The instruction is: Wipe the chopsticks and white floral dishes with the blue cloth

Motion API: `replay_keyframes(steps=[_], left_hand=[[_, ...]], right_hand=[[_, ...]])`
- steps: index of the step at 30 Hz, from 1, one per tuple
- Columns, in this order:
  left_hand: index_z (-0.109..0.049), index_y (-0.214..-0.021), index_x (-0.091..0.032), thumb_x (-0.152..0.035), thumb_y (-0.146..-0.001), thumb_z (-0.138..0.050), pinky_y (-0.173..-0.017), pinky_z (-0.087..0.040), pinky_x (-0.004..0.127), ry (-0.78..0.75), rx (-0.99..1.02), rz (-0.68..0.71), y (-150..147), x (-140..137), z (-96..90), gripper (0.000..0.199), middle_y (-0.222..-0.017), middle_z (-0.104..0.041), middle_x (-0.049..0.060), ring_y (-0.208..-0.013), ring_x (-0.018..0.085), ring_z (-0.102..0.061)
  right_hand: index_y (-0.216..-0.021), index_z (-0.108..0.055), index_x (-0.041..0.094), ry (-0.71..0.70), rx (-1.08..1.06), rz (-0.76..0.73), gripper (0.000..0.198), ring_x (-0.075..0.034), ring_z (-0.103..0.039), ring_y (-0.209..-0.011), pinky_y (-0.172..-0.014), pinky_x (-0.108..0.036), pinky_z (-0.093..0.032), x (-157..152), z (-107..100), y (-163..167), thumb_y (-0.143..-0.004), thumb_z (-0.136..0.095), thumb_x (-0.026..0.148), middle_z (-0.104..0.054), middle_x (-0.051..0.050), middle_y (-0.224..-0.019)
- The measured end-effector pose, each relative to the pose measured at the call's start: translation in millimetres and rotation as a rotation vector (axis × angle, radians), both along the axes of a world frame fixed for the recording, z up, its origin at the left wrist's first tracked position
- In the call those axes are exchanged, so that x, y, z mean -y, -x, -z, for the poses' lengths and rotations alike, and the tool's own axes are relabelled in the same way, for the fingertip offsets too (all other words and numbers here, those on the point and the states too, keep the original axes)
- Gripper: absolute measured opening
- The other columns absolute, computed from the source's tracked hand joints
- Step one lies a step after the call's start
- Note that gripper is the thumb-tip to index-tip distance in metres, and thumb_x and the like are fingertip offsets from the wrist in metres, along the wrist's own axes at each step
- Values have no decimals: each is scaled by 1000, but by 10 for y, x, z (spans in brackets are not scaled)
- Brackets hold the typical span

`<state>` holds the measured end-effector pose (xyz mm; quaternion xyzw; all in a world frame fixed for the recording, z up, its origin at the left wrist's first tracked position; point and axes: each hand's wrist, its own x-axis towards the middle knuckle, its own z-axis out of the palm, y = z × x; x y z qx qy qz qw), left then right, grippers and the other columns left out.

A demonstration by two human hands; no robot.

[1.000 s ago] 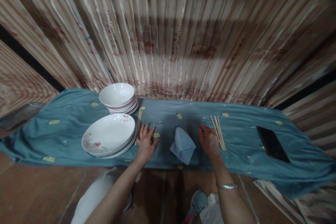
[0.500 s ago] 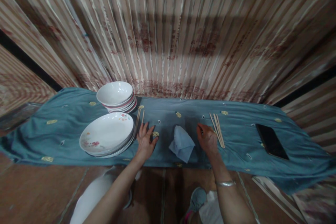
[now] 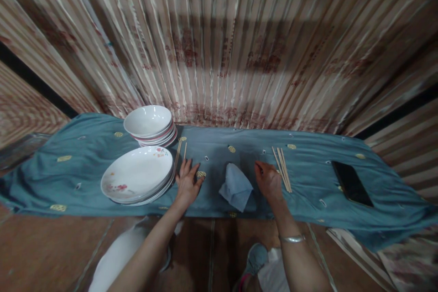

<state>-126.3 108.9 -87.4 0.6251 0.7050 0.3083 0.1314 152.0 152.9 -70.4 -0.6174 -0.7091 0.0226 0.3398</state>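
Observation:
My left hand (image 3: 187, 183) rests palm down on the cloth with its fingers spread, holding nothing. Its fingertips lie against or over the near ends of a pair of chopsticks (image 3: 178, 151), part of which the hand hides. Left of it is a stack of white oval plates (image 3: 138, 174) with flowers on the top one. My right hand (image 3: 268, 179) is curled into a loose fist on the cloth, and nothing shows in it. Close to its right lie several wooden chopsticks (image 3: 283, 169). Between both hands sits a crumpled light-blue cloth (image 3: 237, 188).
White bowls (image 3: 148, 122) with red bands are stacked behind the plates. A black phone (image 3: 352, 183) lies toward the right end. A green-blue tablecloth (image 3: 212, 200) covers the narrow table, and a striped curtain (image 3: 219, 45) hangs behind it.
The camera view has shifted very slightly, so everything appears a little further left. Both hands and all the tableware keep their places on the table.

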Motion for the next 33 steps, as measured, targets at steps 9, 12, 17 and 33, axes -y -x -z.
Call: replay_keyframes(steps=[9,12,17,33], left_hand=[[-60,-122,-20,-26,-81,-58,-111,-27,53,-164,-58,104,12,38,20,41,-144,-45,13,-139,30,-30],[-57,-126,-17,-24,-79,-60,-109,-29,56,-101,-46,12,56,31,61,47,-146,-40,16,-140,35,-25],[-52,-131,-14,-17,-78,-56,-109,-31,53,-88,4,17,137,9,164,54,-149,-34,19,-139,35,-30],[-56,-126,-13,-10,-72,-50,-106,-41,41,-77,125,108,197,-21,149,54,-134,-51,14,-125,26,-49]], right_hand=[[-95,-69,13,-74,3,-26,32,-24,-65,-80,-76,-37,-50,-27,46,-17,-92,-40,27,-72,-16,-89],[-94,-69,13,-83,15,-34,33,-24,-66,-81,-78,-37,-50,-40,53,8,-92,-39,27,-72,-16,-88],[-94,-68,15,-77,-3,-58,32,-22,-66,-80,-79,-37,-50,-24,39,84,-93,-40,30,-72,-14,-87],[-119,-61,17,127,48,-412,48,-29,-57,-113,-97,-44,-47,299,-73,341,-80,-65,46,-59,-14,-126]])
